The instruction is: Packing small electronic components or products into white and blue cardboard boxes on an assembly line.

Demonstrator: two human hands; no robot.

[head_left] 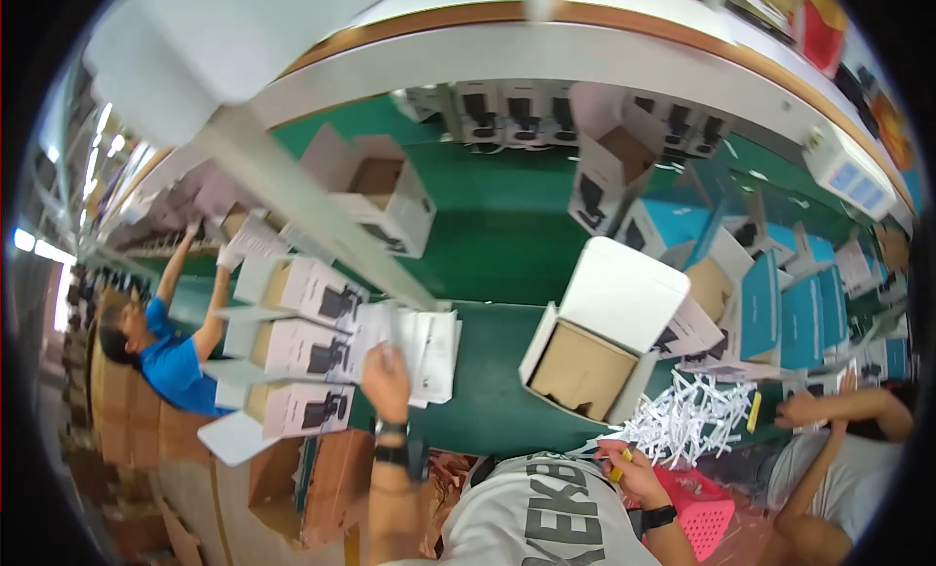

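Observation:
My left hand (387,383) is closed on a white leaflet (373,324), blurred by motion, beside a stack of white leaflets (434,356) on the green table. My right hand (639,478) is low, near the table's front edge, its fingers wrapped round a slim yellow tool (616,471) whose kind I cannot make out. Between and beyond my hands stands an open white carton (624,291) with a brown cardboard insert (582,371) inside. Left of the leaflets, open printed cartons (310,408) stand in a row, flaps out.
White paper strips (682,420) are heaped at right, by another yellow item (754,411). Blue-and-white cartons (801,317) stand beyond. A slanting white post (317,210) crosses the left. One co-worker in blue (175,361) reaches from the left; another's arms (838,410) are at right. A pink basket (700,512) is below.

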